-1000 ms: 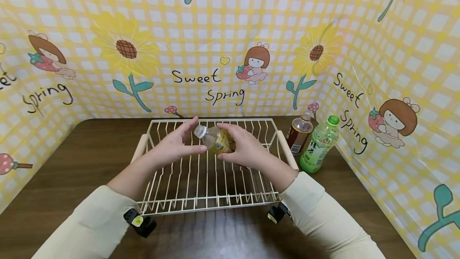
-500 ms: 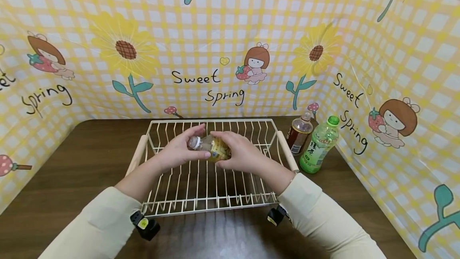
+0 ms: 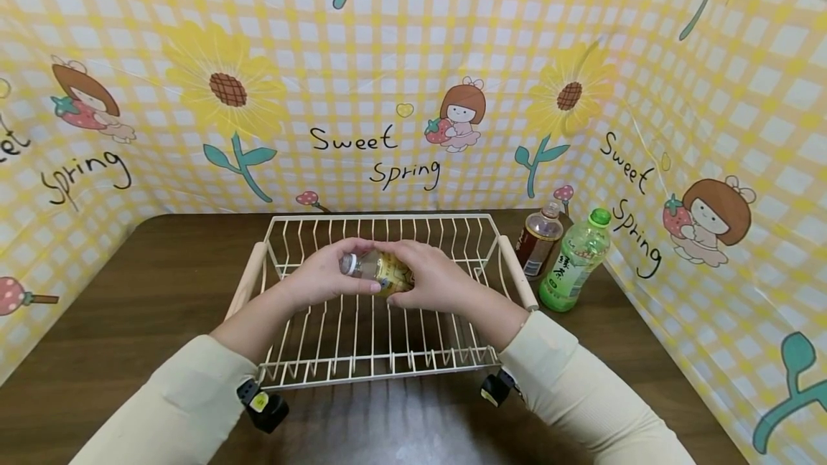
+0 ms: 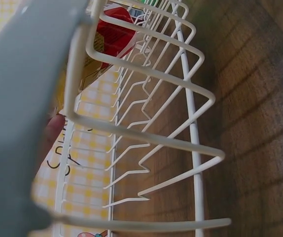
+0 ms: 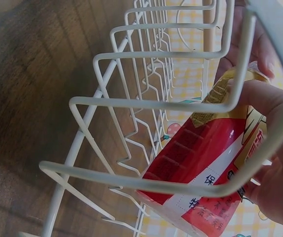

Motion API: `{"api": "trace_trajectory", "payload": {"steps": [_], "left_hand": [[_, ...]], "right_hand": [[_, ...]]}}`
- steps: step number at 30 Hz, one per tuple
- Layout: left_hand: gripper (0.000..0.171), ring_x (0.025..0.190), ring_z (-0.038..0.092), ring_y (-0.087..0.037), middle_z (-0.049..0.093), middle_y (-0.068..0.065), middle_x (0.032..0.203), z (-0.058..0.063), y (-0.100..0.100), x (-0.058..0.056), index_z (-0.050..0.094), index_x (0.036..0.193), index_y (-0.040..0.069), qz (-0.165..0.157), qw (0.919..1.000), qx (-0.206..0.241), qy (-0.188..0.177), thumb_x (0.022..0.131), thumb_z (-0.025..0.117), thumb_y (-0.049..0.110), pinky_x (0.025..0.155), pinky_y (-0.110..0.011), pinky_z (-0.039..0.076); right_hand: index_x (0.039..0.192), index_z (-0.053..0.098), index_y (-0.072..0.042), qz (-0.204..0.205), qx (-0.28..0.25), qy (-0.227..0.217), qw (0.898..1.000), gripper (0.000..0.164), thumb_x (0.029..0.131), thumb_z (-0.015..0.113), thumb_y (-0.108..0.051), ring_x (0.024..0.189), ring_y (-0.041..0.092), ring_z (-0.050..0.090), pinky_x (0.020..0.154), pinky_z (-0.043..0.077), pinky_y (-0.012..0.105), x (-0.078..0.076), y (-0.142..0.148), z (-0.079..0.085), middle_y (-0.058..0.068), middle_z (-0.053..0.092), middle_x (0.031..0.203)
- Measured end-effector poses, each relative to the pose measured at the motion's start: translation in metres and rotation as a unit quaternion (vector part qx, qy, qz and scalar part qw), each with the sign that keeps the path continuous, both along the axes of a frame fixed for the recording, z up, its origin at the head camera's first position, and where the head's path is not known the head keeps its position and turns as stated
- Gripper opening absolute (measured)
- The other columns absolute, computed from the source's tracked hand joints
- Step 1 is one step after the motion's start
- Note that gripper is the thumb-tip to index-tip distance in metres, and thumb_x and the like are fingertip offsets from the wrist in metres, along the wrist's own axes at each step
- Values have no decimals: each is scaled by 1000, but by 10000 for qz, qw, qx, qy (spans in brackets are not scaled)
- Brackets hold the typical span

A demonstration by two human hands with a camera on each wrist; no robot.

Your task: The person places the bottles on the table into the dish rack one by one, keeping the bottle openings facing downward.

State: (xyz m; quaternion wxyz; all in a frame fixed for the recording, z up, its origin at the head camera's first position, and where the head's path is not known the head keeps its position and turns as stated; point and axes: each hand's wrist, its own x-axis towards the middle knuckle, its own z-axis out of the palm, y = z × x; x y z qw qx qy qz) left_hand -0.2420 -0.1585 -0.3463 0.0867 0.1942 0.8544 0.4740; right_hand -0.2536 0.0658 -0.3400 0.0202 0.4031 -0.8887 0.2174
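Observation:
A clear plastic bottle with a yellow and red label [image 3: 394, 275] lies tilted above the rack, white-topped neck to the left. My right hand [image 3: 436, 275] grips its body from the right, the thumb on the near side. My left hand [image 3: 323, 275] curls round the neck end, thumb along the near side. In the right wrist view, the bottle's red lower label [image 5: 205, 158] shows behind the wires. Most of the left hand is hidden in the left wrist view, where part of the red label [image 4: 117, 37] shows. Beneath both hands stands a cream wire dish rack [image 3: 352, 379].
Wooden handles flank the rack, one at left [image 3: 245, 280] and one at right [image 3: 517, 273]. Beyond the right handle stand a brown-labelled bottle [image 3: 539, 242] and a green-capped bottle [image 3: 575, 264]. A yellow checked cloth [image 3: 362, 185] hangs behind the dark wooden table [image 3: 161, 285].
My left hand, apart and spread a second ago, has closed round the bottle's neck end. The bottle has shifted slightly left and down, and its neck end has dropped.

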Motion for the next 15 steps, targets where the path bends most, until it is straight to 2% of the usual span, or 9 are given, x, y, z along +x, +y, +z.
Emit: {"api": "trace_trajectory", "payload": {"steps": [4, 9, 15], "left_hand": [[65, 106, 62, -28, 62, -17, 123, -1, 0, 0, 50, 136, 3, -21, 10000, -44, 60, 82, 80, 25, 83, -29, 51], [65, 108, 61, -28, 60, -16, 126, -1, 1, 1, 51, 136, 6, 130, 9998, -57, 153, 81, 80, 27, 85, -31, 51], [68, 113, 58, -28, 54, -16, 134, 2, 0, 2, 50, 139, 9, 518, 9985, 46, 149, 81, 81, 29, 88, -33, 50]], "right_hand": [[150, 40, -19, 21, 24, -71, 10000, 84, 78, 82, -26, 120, 22, 55, 99, 47, 40, 0, 0, -1, 7, 57, 137], [151, 37, -19, 13, -69, -85, 9999, 86, 78, 82, -26, 123, 24, 54, 102, 46, 41, 0, 0, 0, 8, 54, 139], [151, 38, -18, -272, -488, -38, 9984, 86, 78, 83, -27, 130, 27, 50, 107, 43, 45, -1, 3, 1, 9, 50, 144]]}}
